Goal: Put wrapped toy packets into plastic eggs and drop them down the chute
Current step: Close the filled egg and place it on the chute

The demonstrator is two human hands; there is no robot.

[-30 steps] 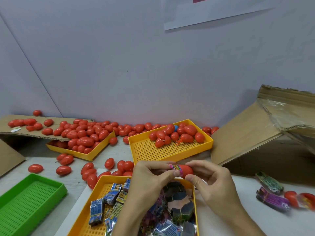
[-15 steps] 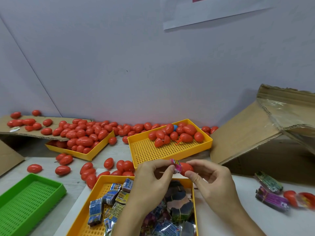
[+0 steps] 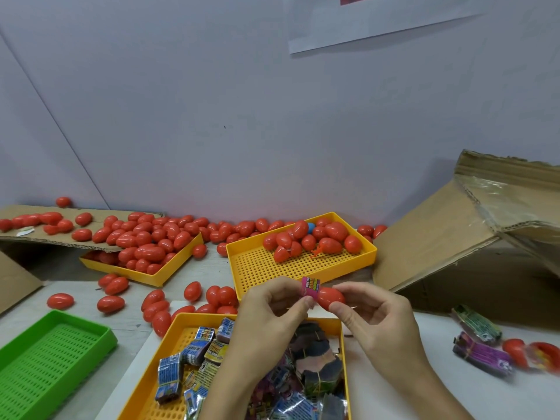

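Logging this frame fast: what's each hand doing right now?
Left hand: pinching the pink toy packet at the egg's opening.
Right hand: gripping the red egg.

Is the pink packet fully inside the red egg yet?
No. The pink packet sticks out of the red egg, pinched by the left hand; the right hand grips the egg.

The near yellow tray [image 3: 181, 325] runs off the bottom edge, its packets partly hidden under both wrists. The pink packet [image 3: 311, 286] sinks into the red egg [image 3: 331, 297] — how far cannot be told. At the desk's right edge, a blurred red piece [image 3: 545, 354] is cut off — its shape is unclear.
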